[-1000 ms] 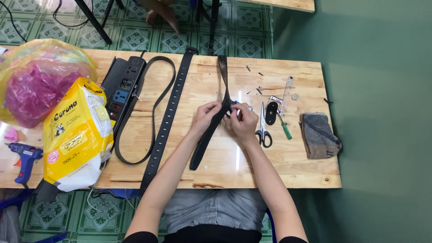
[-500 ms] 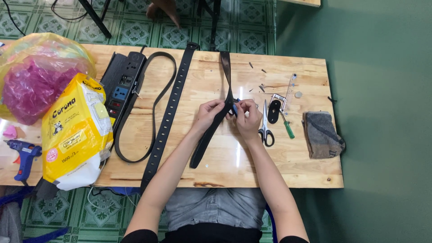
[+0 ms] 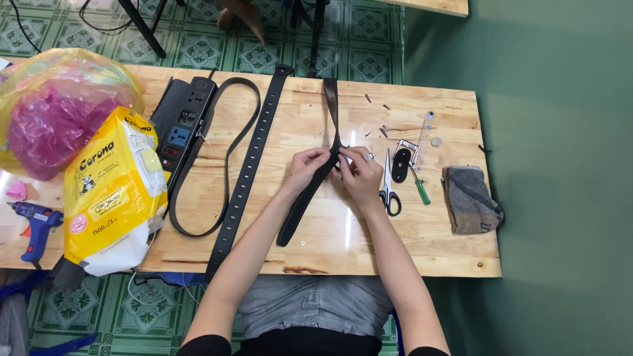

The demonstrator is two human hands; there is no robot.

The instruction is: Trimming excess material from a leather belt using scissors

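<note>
A black belt strap (image 3: pixel 304 201) lies on the wooden table (image 3: pixel 343 237), running from the far edge toward me. My left hand (image 3: pixel 306 166) pinches the strap near its middle. My right hand (image 3: pixel 361 173), with a ring on one finger, grips the same spot from the right. Both hands meet at the strap's narrow folded part. Whatever small piece sits between my fingertips is hidden.
Scissors (image 3: pixel 388 191), a green-handled screwdriver (image 3: pixel 419 188), a black oval piece (image 3: pixel 400 169), a metal buckle (image 3: pixel 407 148) and small bits lie right of my hands. A grey cloth (image 3: pixel 469 200) is further right. Left: a punched belt (image 3: pixel 247 173), a looped belt (image 3: pixel 227 165), a power strip (image 3: pixel 182 128), a yellow bag (image 3: pixel 112 191), a pink bag (image 3: pixel 53 118), a blue glue gun (image 3: pixel 34 221).
The hands stay together on the black strap with only small finger shifts. The view has drifted slightly.
</note>
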